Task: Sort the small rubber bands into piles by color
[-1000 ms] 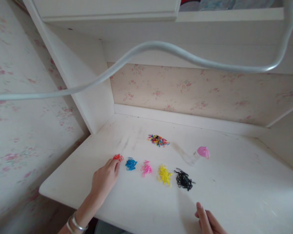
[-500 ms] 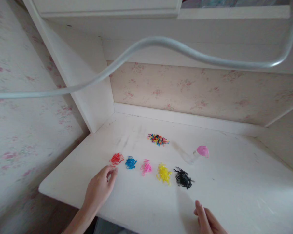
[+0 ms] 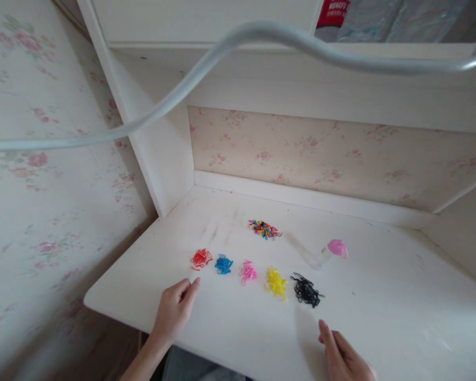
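Observation:
Five small heaps of tiny rubber bands lie in a row on the white desk (image 3: 381, 307): red (image 3: 200, 259), blue (image 3: 223, 264), pink (image 3: 247, 272), yellow (image 3: 276, 282) and black (image 3: 306, 290). Behind them sits a mixed-colour heap (image 3: 264, 229). My left hand (image 3: 175, 308) rests on the desk a little in front of the red heap, fingers loosely extended and holding nothing. My right hand (image 3: 343, 357) lies at the bottom edge, in front of the black heap, fingers stretched out and empty.
A clear little bottle with a pink cap (image 3: 336, 248) lies on its side right of the mixed heap. A white side panel (image 3: 158, 159) and flowered back wall (image 3: 321, 153) box in the desk. A grey cable (image 3: 206, 58) hangs across the view.
My left hand has drawn back from the red heap toward the front edge, leaving the red bands on the desk. The view has shifted slightly. My right hand has hardly moved.

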`<control>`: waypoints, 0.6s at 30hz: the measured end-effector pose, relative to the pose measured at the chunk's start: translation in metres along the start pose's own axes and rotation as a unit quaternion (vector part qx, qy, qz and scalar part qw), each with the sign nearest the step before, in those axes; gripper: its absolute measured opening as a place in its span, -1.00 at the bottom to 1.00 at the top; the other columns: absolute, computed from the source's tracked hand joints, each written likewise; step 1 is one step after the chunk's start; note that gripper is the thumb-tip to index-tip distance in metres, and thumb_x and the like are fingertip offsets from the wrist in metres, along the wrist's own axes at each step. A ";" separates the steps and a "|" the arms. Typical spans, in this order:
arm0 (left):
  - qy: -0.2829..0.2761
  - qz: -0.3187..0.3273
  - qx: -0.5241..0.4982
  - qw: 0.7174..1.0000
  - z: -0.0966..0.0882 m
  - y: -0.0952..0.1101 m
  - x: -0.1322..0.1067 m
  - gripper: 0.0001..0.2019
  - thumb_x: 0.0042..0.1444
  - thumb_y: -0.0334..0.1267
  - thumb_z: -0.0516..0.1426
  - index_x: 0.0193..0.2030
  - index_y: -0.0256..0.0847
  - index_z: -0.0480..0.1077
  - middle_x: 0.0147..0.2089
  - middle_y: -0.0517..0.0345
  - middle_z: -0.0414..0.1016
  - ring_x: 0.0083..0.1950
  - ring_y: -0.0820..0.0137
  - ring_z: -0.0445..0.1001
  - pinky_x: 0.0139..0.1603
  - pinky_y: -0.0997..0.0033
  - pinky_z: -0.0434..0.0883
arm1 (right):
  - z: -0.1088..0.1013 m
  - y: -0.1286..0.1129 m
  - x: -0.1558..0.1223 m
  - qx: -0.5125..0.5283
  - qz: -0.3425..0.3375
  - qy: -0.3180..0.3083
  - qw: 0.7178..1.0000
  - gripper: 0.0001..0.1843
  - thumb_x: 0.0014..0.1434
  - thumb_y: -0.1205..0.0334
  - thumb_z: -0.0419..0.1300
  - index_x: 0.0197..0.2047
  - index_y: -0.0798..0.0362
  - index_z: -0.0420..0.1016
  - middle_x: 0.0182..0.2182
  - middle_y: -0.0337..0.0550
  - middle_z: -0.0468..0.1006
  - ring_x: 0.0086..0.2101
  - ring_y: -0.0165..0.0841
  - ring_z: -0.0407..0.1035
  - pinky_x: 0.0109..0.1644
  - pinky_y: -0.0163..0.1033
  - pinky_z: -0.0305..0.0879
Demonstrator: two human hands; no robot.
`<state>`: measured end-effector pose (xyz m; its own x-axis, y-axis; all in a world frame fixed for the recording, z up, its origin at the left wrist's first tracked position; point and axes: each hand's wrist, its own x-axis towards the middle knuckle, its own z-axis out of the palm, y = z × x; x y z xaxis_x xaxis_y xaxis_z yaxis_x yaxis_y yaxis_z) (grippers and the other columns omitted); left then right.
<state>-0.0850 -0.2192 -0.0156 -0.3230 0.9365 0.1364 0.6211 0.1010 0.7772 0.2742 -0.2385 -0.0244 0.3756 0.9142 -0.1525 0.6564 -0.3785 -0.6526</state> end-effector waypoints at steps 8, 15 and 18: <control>-0.052 -0.034 -0.075 0.995 0.003 0.006 -0.014 -0.53 0.09 0.02 0.01 -0.63 -0.17 -0.12 -0.64 0.35 -0.17 -0.57 0.54 -0.05 -0.56 0.51 -0.03 | 0.004 -0.003 -0.010 -0.088 -0.039 -0.031 0.995 -0.45 0.13 -0.31 -0.16 -0.43 -0.13 0.45 -0.41 -0.28 0.58 -0.36 -0.34 0.44 -0.36 -0.40 0.20; -0.063 -0.028 -0.136 0.988 -0.003 0.002 -0.015 -0.53 0.09 0.01 0.03 -0.62 -0.16 -0.15 -0.61 0.36 -0.19 -0.56 0.54 -0.09 -0.55 0.50 -0.05 | 0.008 -0.010 -0.022 -0.189 -0.090 -0.004 0.978 -0.50 0.19 -0.25 -0.20 -0.40 -0.18 0.42 -0.39 -0.29 0.57 -0.35 -0.29 0.45 -0.42 -0.34 0.11; -0.074 -0.026 -0.143 0.987 -0.007 -0.002 -0.015 -0.52 0.09 0.01 0.04 -0.62 -0.16 -0.14 -0.62 0.36 -0.19 -0.57 0.55 -0.10 -0.56 0.49 -0.05 | 0.012 -0.008 -0.025 -0.212 -0.122 0.016 0.970 -0.53 0.21 -0.21 -0.18 -0.40 -0.16 0.40 -0.39 -0.30 0.56 -0.36 -0.29 0.45 -0.43 -0.33 0.06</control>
<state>-0.0868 -0.2361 -0.0148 -0.2271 0.9737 0.0171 0.3735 0.0709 0.9249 0.2515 -0.2567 -0.0246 0.1903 0.9817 -0.0051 0.9356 -0.1829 -0.3019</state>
